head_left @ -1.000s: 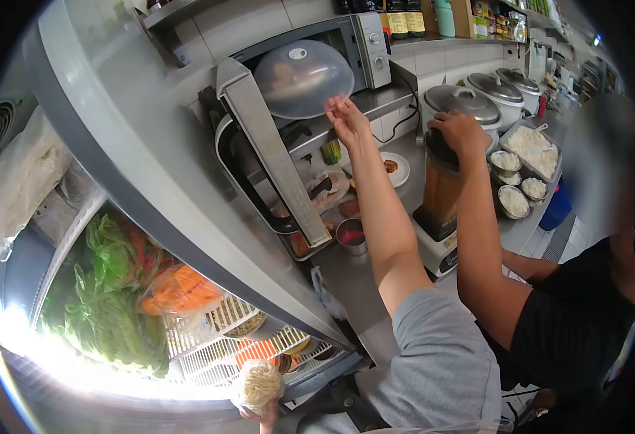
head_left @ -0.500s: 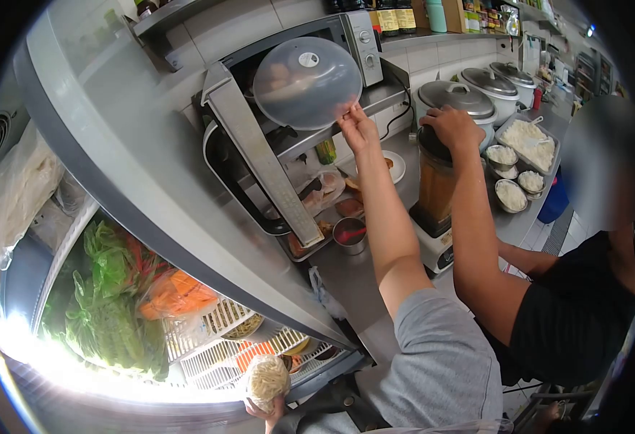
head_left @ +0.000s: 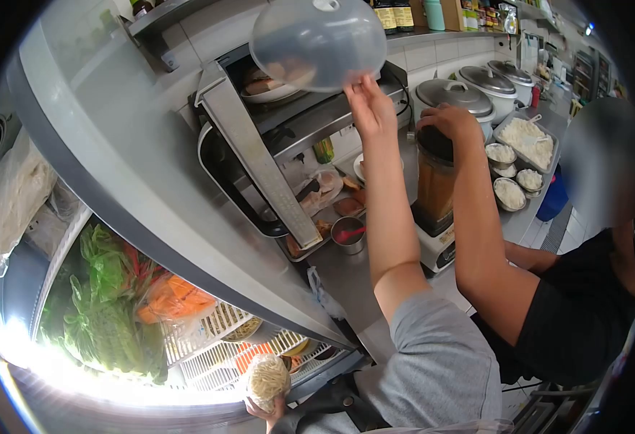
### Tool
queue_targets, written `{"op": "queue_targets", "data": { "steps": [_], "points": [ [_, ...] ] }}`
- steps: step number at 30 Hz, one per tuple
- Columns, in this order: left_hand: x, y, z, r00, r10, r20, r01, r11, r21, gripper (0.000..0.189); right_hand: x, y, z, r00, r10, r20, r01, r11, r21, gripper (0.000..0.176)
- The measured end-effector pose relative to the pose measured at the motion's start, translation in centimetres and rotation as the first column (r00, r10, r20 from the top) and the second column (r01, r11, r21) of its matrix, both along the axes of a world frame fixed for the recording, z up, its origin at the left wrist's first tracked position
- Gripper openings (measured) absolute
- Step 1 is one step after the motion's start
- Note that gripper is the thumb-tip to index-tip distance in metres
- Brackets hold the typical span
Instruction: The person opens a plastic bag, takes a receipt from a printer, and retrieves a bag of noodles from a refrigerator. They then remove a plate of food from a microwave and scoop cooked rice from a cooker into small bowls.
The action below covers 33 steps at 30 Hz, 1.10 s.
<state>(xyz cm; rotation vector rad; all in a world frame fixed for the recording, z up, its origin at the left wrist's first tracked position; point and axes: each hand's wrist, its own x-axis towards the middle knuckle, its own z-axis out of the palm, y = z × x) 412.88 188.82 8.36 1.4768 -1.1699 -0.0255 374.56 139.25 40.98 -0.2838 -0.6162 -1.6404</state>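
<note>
Lid [head_left: 317, 47] at 12 o'clock was pinched in the right hand [head_left: 374, 112], likely because the left hand [head_left: 277, 409] gripped noodles [head_left: 267, 380] at 7 o'clock.

Grey short sleeve [head_left: 444, 354], dark strap [head_left: 328, 414]

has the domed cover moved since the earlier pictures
Yes, the domed cover has moved up and slightly right against the open microwave door.
</note>
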Motion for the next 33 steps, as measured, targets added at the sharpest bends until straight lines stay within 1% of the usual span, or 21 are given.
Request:
{"op": "queue_targets", "data": {
  "steps": [3,5,7,8,9,10,11,12,13,16,19,22,23,24,25,26,27,29,30,31,33],
  "points": [
    [-1.4,-1.2,0.9,0.999,0.051,0.003,-0.050,0.990,-0.129,0.077,1.4,-4.7,6.1,0.999,-0.046,0.021,0.045,0.999,0.028,0.016],
    [-2.6,-1.5,3.0,0.998,0.051,0.028,-0.047,0.992,-0.120,0.072,3.6,-8.9,10.1,0.911,-0.320,-0.260,0.332,0.943,0.004,0.023],
    [-2.6,-1.3,2.4,0.991,0.112,0.070,-0.098,0.980,-0.176,0.072,5.0,-8.0,11.8,0.750,-0.286,-0.596,0.470,0.865,0.176,0.034],
    [-1.9,-1.4,-0.4,0.979,0.189,0.082,-0.160,0.949,-0.271,0.073,5.3,-7.4,12.6,0.638,-0.226,-0.736,0.549,0.804,0.229,0.040],
    [-1.5,-0.9,-1.6,0.971,0.215,0.108,-0.181,0.948,-0.264,0.074,5.6,-8.6,12.1,0.441,-0.268,-0.857,0.733,0.658,0.171,0.046],
    [-1.2,-0.4,-2.8,0.961,0.241,0.133,-0.201,0.945,-0.257,0.076,5.9,-11.2,10.6,0.221,-0.265,-0.939,0.869,0.489,0.067,0.052],
    [-0.4,0.4,-3.0,0.961,0.207,0.183,-0.182,0.973,-0.144,0.080,6.4,-13.5,9.2,-0.003,-0.216,-0.976,0.949,0.307,-0.071,0.058],
    [-0.3,0.5,-3.0,0.970,0.165,0.176,-0.149,0.984,-0.098,0.083,7.2,-14.8,7.6,-0.183,-0.103,-0.978,0.955,0.220,-0.201,0.066],
    [-0.2,0.6,-3.0,0.978,0.123,0.168,-0.116,0.992,-0.052,0.087,7.7,-15.3,6.5,-0.343,0.028,-0.939,0.931,0.145,-0.336,0.073],
    [-0.2,0.4,-1.8,0.981,0.042,0.188,-0.034,0.998,-0.045,0.087,7.3,-16.6,5.9,-0.061,0.124,-0.990,0.833,0.553,0.018,0.062],
    [-0.5,0.1,0.0,0.960,-0.026,0.280,0.066,0.989,-0.134,0.087,8.0,-16.5,6.4,-0.235,0.125,-0.964,0.833,0.537,-0.134,0.045],
    [-0.5,0.3,1.1,0.926,-0.066,0.372,0.163,0.958,-0.235,0.088,8.1,-17.0,7.0,-0.334,0.190,-0.924,0.787,0.596,-0.162,0.032],
    [-0.5,0.4,1.3,0.918,-0.073,0.389,0.188,0.946,-0.265,0.088,7.6,-22.8,5.2,-0.340,0.112,-0.934,0.710,0.681,-0.177,0.033],
    [-0.4,0.4,1.5,0.912,-0.079,0.404,0.207,0.936,-0.286,0.088,6.6,-26.9,3.4,-0.451,-0.030,-0.892,0.610,0.719,-0.333,0.036],
    [-0.4,0.6,1.5,0.908,-0.083,0.411,0.209,0.939,-0.272,0.088,5.8,-29.1,2.0,-0.684,-0.309,-0.660,0.422,0.570,-0.705,0.038],
    [-0.4,0.5,1.8,0.906,-0.083,0.415,0.207,0.942,-0.263,0.088,5.4,-30.8,1.1,-0.806,-0.475,-0.353,0.231,0.298,-0.926,0.041],
    [-0.1,1.0,2.0,0.896,-0.094,0.435,0.196,0.961,-0.195,0.088,5.3,-30.8,0.8,-0.859,-0.500,-0.114,0.105,0.048,-0.993,0.043],
    [0.5,1.9,2.5,0.870,-0.122,0.478,0.169,0.984,-0.058,0.087,6.1,-30.7,1.0,-0.779,-0.470,-0.415,0.291,0.315,-0.903,0.047],
    [0.5,2.0,2.7,0.865,-0.136,0.484,0.157,0.988,-0.004,0.088,6.3,-30.5,1.6,-0.636,-0.349,-0.688,0.449,0.558,-0.698,0.049],
    [0.4,1.7,2.7,0.868,-0.145,0.474,0.175,0.984,-0.019,0.088,6.6,-30.1,1.8,-0.491,-0.215,-0.845,0.548,0.678,-0.491,0.050],
    [0.2,1.2,2.8,0.875,-0.165,0.455,0.210,0.977,-0.049,0.090,7.2,-28.5,2.5,-0.166,0.038,-0.985,0.688,0.720,-0.088,0.052]
  ]
}}
